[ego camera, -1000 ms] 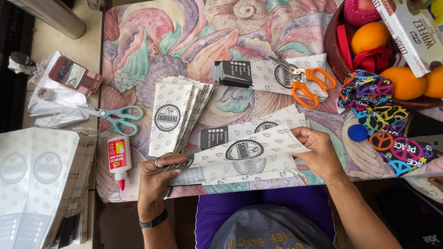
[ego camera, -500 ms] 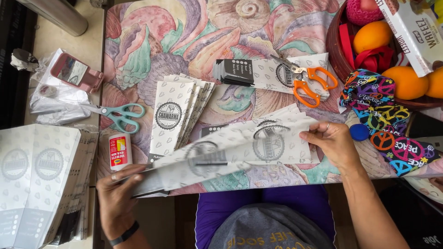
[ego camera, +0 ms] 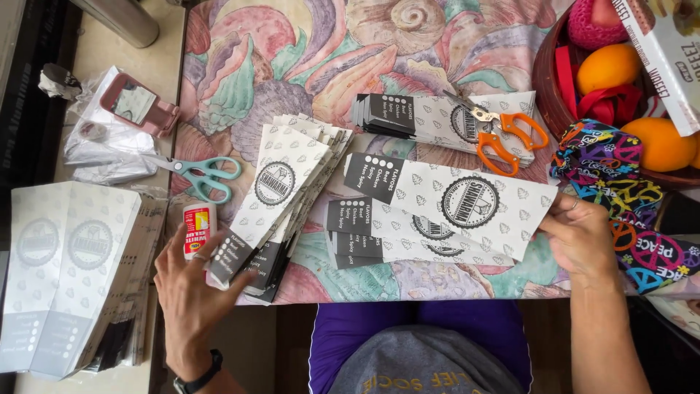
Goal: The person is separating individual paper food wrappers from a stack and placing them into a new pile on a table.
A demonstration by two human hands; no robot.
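Observation:
My right hand [ego camera: 581, 235] pinches the right end of a white printed paper sleeve [ego camera: 452, 201] with a round black emblem, lying on a small pile of like sleeves [ego camera: 394, 237]. My left hand [ego camera: 191, 292] rests with spread fingers at the table's near edge, its fingertips touching the lower end of a fanned stack of the same sleeves [ego camera: 281, 193]. A white and red glue bottle [ego camera: 197, 228] lies just above that hand. Teal scissors [ego camera: 200, 174] sit further up.
Orange scissors [ego camera: 503, 131] lie on another sleeve pile [ego camera: 430, 117]. A wooden bowl [ego camera: 548, 87] with oranges is at the top right, a patterned cloth [ego camera: 627, 211] below it. A tall sleeve stack [ego camera: 69, 270] and a pink case [ego camera: 138, 108] are at the left.
The sleeve held stretched between both hands now lies on the pile. My left hand let go of it and moved up to the fanned stack's lower end.

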